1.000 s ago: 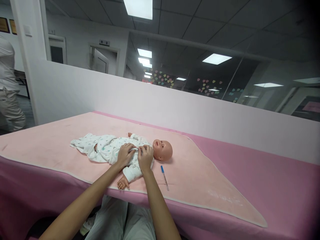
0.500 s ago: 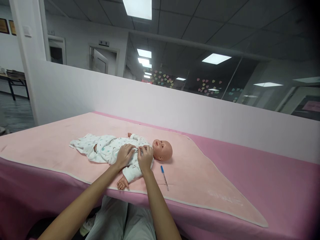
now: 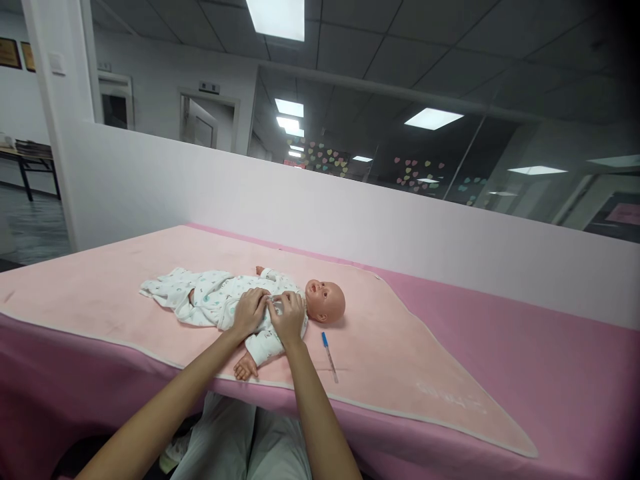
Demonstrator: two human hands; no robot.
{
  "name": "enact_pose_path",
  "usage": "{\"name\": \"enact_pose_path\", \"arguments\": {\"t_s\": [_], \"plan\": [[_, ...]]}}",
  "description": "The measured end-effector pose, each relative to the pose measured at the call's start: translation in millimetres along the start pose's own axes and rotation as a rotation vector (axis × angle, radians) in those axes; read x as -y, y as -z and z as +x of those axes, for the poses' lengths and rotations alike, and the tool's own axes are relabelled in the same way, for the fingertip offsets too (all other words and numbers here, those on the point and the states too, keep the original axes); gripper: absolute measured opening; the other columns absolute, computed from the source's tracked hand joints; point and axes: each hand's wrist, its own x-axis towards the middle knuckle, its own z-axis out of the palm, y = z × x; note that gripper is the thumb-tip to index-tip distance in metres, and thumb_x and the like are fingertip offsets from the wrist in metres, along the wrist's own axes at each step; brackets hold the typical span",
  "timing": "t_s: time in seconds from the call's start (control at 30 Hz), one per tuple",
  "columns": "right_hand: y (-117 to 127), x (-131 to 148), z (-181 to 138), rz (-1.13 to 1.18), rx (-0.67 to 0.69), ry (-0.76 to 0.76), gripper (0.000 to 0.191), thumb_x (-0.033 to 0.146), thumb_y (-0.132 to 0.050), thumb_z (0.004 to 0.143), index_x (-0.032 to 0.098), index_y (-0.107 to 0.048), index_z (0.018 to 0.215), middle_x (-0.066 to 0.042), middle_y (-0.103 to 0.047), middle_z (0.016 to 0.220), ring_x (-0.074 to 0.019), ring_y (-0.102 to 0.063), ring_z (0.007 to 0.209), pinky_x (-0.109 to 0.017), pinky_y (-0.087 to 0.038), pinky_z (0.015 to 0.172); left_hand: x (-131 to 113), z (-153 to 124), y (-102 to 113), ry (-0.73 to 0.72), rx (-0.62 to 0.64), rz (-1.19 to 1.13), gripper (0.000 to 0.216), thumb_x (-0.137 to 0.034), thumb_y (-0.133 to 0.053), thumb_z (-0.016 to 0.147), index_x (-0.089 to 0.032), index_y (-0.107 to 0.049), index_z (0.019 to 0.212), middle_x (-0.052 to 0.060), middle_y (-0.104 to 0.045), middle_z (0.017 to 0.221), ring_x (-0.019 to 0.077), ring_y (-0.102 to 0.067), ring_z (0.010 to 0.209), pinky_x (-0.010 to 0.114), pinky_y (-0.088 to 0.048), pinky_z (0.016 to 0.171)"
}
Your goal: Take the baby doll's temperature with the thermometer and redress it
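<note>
A baby doll [image 3: 327, 301] lies on its back across the pad, head to the right, dressed in a white patterned romper [image 3: 213, 297]. On the doll's chest, my left hand [image 3: 251, 311] is closed with its fingertips pinching the romper's front. Just right of it, below the doll's chin, my right hand [image 3: 289, 315] has its thumb and fingers curled on the same cloth, thumb close to the left fingertips. My fingers cover the exact bit of cloth, so any fastener there is hidden. One doll hand [image 3: 245, 367] points toward me past the sleeve.
A pen with a blue cap [image 3: 329, 357] lies right of my right forearm. The peach pad [image 3: 400, 347] covers a table with a pink cloth [image 3: 525, 347]. Behind stands a low white wall [image 3: 350, 220] with glass above.
My right thumb has shifted slightly left toward my left fingertips, and the right hand's fingers have spread from the thumb a little. The doll and pen have stayed put.
</note>
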Motion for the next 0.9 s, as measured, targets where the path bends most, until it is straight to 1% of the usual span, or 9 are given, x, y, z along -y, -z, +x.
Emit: {"name": "enact_pose_path", "arguments": {"t_s": [0.07, 0.17, 0.33, 0.47, 0.57, 0.67, 0.73, 0.9], "plan": [[-1, 0, 0, -0.013, 0.018, 0.028, 0.011, 0.027, -0.056, 0.079, 0.019, -0.057, 0.072, -0.003, -0.054, 0.081, -0.0159, -0.045, 0.078, -0.029, -0.033, 0.073, 1, 0, -1, 0.012, -0.014, -0.023, 0.023, -0.03, -0.033, 0.09, -0.021, -0.054, 0.087, 0.001, -0.06, 0.086, 0.0166, -0.052, 0.083, 0.031, -0.036, 0.076], [-2, 0, 0, -0.02, 0.015, 0.021, 0.007, 0.024, -0.057, 0.077, 0.019, -0.058, 0.072, -0.003, -0.054, 0.082, -0.0164, -0.045, 0.081, -0.029, -0.033, 0.074, 1, 0, -1, 0.021, -0.024, -0.041, 0.023, -0.029, -0.034, 0.09, -0.021, -0.055, 0.089, 0.0, -0.061, 0.088, 0.0158, -0.052, 0.084, 0.03, -0.037, 0.077], [-1, 0, 0, -0.036, -0.013, -0.008, 0.01, 0.028, -0.056, 0.078, 0.019, -0.058, 0.075, -0.004, -0.053, 0.082, -0.0164, -0.045, 0.081, -0.03, -0.034, 0.075, -1, 1, 2, 0.0, 0.011, -0.052, 0.027, -0.032, -0.033, 0.09, -0.021, -0.057, 0.088, 0.002, -0.062, 0.088, 0.017, -0.053, 0.085, 0.031, -0.038, 0.078], [-2, 0, 0, -0.044, -0.014, 0.006, 0.009, 0.026, -0.056, 0.077, 0.018, -0.057, 0.073, -0.004, -0.054, 0.082, -0.0168, -0.045, 0.081, -0.03, -0.033, 0.075, -2, 1, 2, -0.007, 0.028, -0.033, 0.027, -0.034, -0.034, 0.089, -0.02, -0.058, 0.086, 0.002, -0.061, 0.086, 0.0178, -0.052, 0.084, 0.032, -0.037, 0.077], [-4, 0, 0, -0.047, -0.015, 0.01, 0.009, 0.026, -0.056, 0.076, 0.018, -0.055, 0.071, -0.004, -0.054, 0.08, -0.0173, -0.044, 0.08, -0.031, -0.033, 0.075, -3, 1, 1, -0.002, 0.011, -0.012, 0.026, -0.033, -0.035, 0.089, -0.021, -0.057, 0.083, 0.002, -0.061, 0.084, 0.0176, -0.052, 0.083, 0.032, -0.037, 0.076], [-5, 0, 1, -0.054, -0.024, 0.012, 0.008, 0.025, -0.056, 0.075, 0.018, -0.054, 0.071, -0.004, -0.054, 0.08, -0.0177, -0.044, 0.08, -0.031, -0.034, 0.075, -5, 0, 1, 0.005, -0.036, -0.014, 0.022, -0.031, -0.037, 0.089, -0.021, -0.057, 0.088, 0.002, -0.062, 0.087, 0.0177, -0.052, 0.083, 0.033, -0.036, 0.077], [-5, 0, 1, -0.057, -0.043, 0.009, 0.007, 0.024, -0.055, 0.075, 0.018, -0.054, 0.071, -0.004, -0.054, 0.08, -0.018, -0.044, 0.08, -0.031, -0.034, 0.075, -6, -1, 3, -0.008, -0.054, 0.011, 0.02, -0.029, -0.038, 0.088, -0.021, -0.057, 0.088, 0.003, -0.061, 0.087, 0.018, -0.051, 0.084, 0.033, -0.036, 0.078], [-3, 0, 1, -0.067, -0.074, 0.005, 0.01, 0.025, -0.053, 0.079, 0.017, -0.055, 0.073, -0.005, -0.055, 0.08, -0.0182, -0.045, 0.081, -0.032, -0.034, 0.076, -8, -3, 9, -0.092, -0.036, 0.113, 0.018, -0.025, -0.042, 0.086, -0.022, -0.059, 0.085, 0.003, -0.061, 0.086, 0.0179, -0.051, 0.083, 0.033, -0.035, 0.078]]}}
